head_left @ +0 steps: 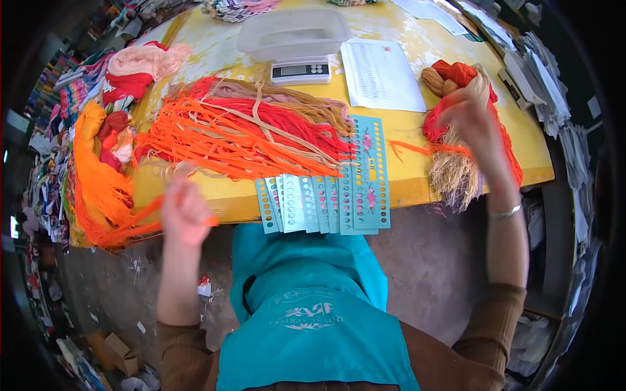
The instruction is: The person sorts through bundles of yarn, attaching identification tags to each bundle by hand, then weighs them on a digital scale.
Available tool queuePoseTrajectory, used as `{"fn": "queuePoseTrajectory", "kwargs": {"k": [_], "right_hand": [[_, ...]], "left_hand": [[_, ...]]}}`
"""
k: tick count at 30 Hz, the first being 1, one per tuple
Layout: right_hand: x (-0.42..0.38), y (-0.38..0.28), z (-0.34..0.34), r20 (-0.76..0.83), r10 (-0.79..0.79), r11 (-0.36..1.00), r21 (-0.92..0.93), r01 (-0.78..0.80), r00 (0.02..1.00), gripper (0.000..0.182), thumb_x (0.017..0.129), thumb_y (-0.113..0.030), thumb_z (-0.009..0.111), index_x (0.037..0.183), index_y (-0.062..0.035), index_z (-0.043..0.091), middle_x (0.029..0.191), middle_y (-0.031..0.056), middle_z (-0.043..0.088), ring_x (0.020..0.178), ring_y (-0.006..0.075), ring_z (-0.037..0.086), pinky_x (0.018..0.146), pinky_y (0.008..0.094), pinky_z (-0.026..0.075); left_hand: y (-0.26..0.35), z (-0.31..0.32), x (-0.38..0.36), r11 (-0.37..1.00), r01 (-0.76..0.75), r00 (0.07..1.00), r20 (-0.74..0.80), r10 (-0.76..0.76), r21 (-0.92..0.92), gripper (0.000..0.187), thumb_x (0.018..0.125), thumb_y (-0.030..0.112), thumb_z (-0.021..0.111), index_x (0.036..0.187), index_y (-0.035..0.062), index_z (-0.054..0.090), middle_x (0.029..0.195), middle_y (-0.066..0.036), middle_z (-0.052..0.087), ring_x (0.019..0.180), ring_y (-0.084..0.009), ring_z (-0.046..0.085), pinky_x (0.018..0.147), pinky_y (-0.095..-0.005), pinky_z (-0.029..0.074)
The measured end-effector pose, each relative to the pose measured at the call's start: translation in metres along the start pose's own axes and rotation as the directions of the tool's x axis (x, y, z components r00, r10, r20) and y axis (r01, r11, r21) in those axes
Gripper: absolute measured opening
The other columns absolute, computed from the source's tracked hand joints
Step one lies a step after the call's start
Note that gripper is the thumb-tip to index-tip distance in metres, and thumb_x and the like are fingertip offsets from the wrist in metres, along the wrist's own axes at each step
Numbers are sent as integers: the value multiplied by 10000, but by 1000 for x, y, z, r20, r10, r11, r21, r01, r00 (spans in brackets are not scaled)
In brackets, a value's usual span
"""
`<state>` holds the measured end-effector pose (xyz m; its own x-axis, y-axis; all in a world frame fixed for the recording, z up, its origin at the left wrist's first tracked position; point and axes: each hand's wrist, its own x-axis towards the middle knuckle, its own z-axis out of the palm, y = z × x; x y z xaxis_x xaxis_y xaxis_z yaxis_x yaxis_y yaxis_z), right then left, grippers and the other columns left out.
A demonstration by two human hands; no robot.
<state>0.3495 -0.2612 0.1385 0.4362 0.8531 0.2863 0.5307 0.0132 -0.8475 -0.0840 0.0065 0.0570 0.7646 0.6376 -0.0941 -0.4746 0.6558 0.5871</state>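
Note:
My left hand (184, 210) is closed round a strand of orange thread, which runs left to an orange skein (98, 176) hanging at the table's left edge. My right hand (475, 127), blurred, is raised over a bundle of red, tan and beige thread (450, 140) on the right; its fingers are smeared. A thin orange strand (409, 147) lies beside that bundle. Between the hands, many orange, red and tan threads (241, 127) are spread out, their right ends over teal cards with rows of holes (365, 189). The cards overhang the table's front edge.
A digital scale (301, 72) bears a translucent plastic tub (293, 34) on the yellow table (407, 189). Right of it lies a printed sheet (381, 75). Pink and red skeins (147, 62) lie at the back left. Stacks of papers (548, 85) stand beyond the right edge.

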Motion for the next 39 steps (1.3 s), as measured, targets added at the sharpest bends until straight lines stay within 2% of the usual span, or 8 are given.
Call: {"fn": "queuePoseTrajectory", "kwargs": {"k": [2, 5, 9, 12, 22, 25, 31, 39], "right_hand": [[-13, -6, 51, 242, 174, 982, 33, -188, 955, 386, 900, -14, 499, 1273, -85, 426, 855, 35, 652, 775, 72, 578, 640, 217, 403], [-32, -2, 97, 428, 136, 930, 256, -264, 893, 501, 958, -47, 509, 1420, -89, 319, 843, 47, 651, 765, 69, 573, 657, 223, 410], [-39, -11, 117, 505, 150, 862, 354, -363, 850, 549, 949, -19, 508, 1441, -84, 274, 785, 45, 634, 813, 92, 603, 709, 246, 451], [-44, -2, 119, 475, 179, 843, 377, -384, 861, 533, 944, -39, 550, 1419, -91, 313, 743, 21, 605, 741, 73, 577, 654, 232, 445], [-52, 50, 146, -50, 293, 936, 217, -276, 955, 115, 897, -76, 656, 933, 34, 654, 749, -6, 621, 681, 26, 531, 600, 205, 448], [-46, 69, 146, -42, 363, 925, 134, -354, 931, 121, 890, -83, 648, 932, 30, 651, 731, 16, 626, 671, 48, 550, 607, 229, 464], [-48, 72, 152, -42, 342, 940, 13, -342, 939, 133, 862, -106, 645, 922, 13, 650, 700, 80, 623, 638, 102, 575, 601, 268, 480], [-49, 73, 153, -56, 320, 947, 13, -320, 946, 121, 860, -89, 636, 920, 16, 629, 713, 81, 633, 649, 107, 588, 601, 271, 485]], "left_hand": [[-49, 47, 19, 972, 165, 986, -10, -166, 165, 334, 967, 210, 514, 1270, 76, 553, 524, 83, 258, 403, -17, 224, 354, -198, 188], [-100, 97, 42, 809, 329, 901, 94, -423, 487, 356, 950, 208, 566, 1273, 60, 540, 581, 93, 364, 431, 1, 288, 372, -186, 219], [-139, 127, 61, 726, 311, 899, 58, -435, 614, 264, 938, 209, 604, 1152, 56, 588, 614, 78, 450, 455, 6, 355, 382, -180, 238], [-152, 125, 69, 728, 268, 910, 83, -406, 631, 136, 946, 213, 606, 922, 94, 543, 638, 70, 465, 465, 6, 348, 403, -175, 239], [-173, 111, 81, 753, 411, 903, -116, -413, 514, 181, 979, 246, 547, 998, 69, 578, 827, 9, 554, 486, -7, 302, 420, -180, 230], [-168, 113, 81, 718, 422, 906, -234, -352, 553, 352, 978, 285, 516, 1213, 31, 580, 1191, -121, 592, 495, -43, 306, 456, -200, 272], [-174, 123, 77, 694, 567, 821, -374, -432, 444, 416, 960, 291, 552, 1262, 6, 544, 1324, -142, 542, 553, -64, 363, 476, -215, 298], [-182, 117, 83, 660, 515, 856, -291, -427, 547, 378, 978, 225, 516, 1297, 23, 502, 1141, -94, 573, 564, -54, 372, 470, -214, 310]]}}
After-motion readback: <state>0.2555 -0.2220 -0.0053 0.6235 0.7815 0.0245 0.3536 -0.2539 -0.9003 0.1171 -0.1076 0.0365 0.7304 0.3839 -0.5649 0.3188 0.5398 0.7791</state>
